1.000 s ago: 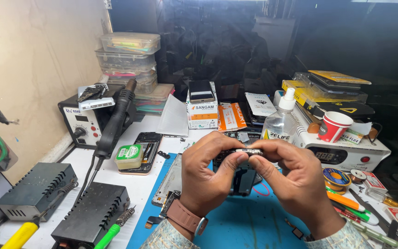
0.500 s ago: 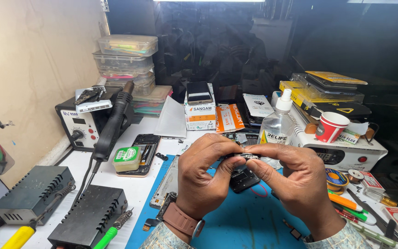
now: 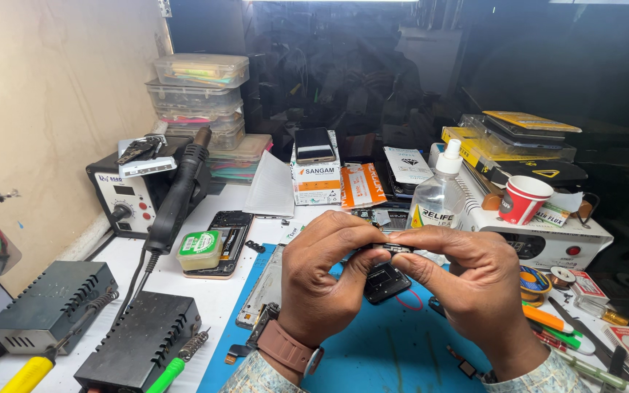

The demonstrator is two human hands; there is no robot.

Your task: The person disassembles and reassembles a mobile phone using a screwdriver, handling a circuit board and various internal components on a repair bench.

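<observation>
A small dark component (image 3: 386, 251) is pinched by both hands, left hand (image 3: 322, 280) and right hand (image 3: 475, 280); the grip should be kept light above the blue mat (image 3: 402, 349).

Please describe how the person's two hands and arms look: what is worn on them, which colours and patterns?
Both hands are bare, without gloves or rings that I can see. The left hand has a wristwatch with a dusty-pink strap and a dark case at the wrist. Both forearms end in shirt cuffs of light fabric with a fine pale green and white pattern. The right hand wears nothing visible on its wrist; its fingers are bare too.
</observation>
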